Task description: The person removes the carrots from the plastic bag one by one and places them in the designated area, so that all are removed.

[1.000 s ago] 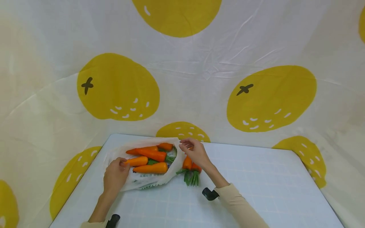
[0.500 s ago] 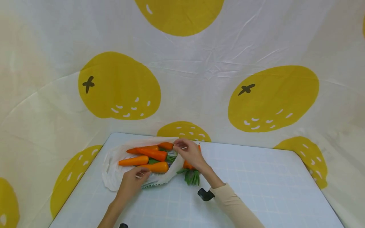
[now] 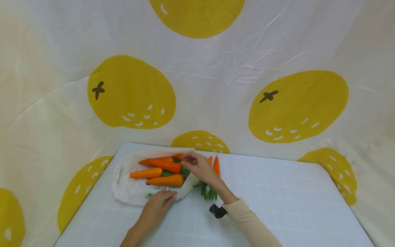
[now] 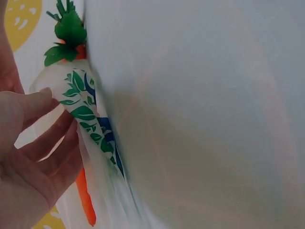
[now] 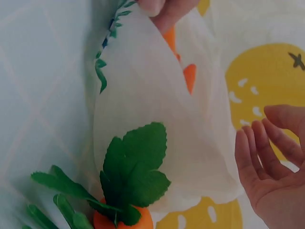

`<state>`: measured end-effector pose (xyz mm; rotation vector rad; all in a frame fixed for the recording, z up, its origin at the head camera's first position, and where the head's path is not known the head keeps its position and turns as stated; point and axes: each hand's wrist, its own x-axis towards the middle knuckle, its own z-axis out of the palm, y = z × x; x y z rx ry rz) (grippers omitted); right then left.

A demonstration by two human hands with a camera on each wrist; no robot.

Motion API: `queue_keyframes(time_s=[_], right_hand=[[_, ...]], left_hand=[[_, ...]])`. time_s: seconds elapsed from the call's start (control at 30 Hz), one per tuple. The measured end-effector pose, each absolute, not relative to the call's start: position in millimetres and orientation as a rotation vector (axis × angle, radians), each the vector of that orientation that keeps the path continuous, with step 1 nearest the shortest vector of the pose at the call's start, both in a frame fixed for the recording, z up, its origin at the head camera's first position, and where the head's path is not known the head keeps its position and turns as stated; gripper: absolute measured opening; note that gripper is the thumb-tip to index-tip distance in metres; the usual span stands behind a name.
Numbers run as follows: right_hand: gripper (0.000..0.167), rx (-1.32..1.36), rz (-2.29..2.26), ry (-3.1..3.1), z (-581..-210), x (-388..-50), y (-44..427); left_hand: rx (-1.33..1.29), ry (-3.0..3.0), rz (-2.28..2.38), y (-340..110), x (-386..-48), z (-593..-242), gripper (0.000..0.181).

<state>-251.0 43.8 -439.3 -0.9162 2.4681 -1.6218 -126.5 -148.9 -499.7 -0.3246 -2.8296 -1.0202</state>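
Observation:
A white plastic bag [image 3: 123, 190] with green leaf print lies at the back left of the table, several orange carrots [image 3: 165, 180] showing within it. My left hand [image 3: 155, 207] is at the bag's near edge; in the left wrist view its thumb and fingers pinch the printed film [image 4: 88, 114]. My right hand [image 3: 200, 167] hovers over the bag's mouth, fingers loosely bent. In the right wrist view nothing lies between the right hand's fingers [image 5: 245, 152], beside the bag's edge. Under the right forearm, more carrots [image 3: 216, 166] with green tops lie outside the bag, partly hidden.
A pale blue table [image 3: 277, 202] with a faint grid stretches right and forward of the bag. Behind it hangs a white curtain [image 3: 216, 103] printed with large yellow fruit. A black camera mount [image 3: 217, 211] sits at my right wrist.
My left hand has gone from a carrot at the bag's left to the bag's near edge, moving right and nearer. My right hand has shifted slightly left over the mouth.

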Motion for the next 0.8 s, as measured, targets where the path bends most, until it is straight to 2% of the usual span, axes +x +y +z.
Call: queue_keyframes(time_s=[0.3,0.7,0.8], right_hand=[[0.022,-1.083,-1.512,2.466,-444.8,-247.9,30.0],[0.027,-1.190,-1.137,2.556,-454.8,-247.4,12.0],[0.018,-1.201,-1.043,2.571,-456.7,-247.4,5.8]], left_hand=[[-0.541,-2.741,-0.671,-135.9,-121.7,-507.7,0.018],[-0.617,-2.885,-0.605,-139.1,-114.6,-510.7,0.026],[-0.639,-2.888,-0.623,-141.0,-114.2,-512.4,0.028]])
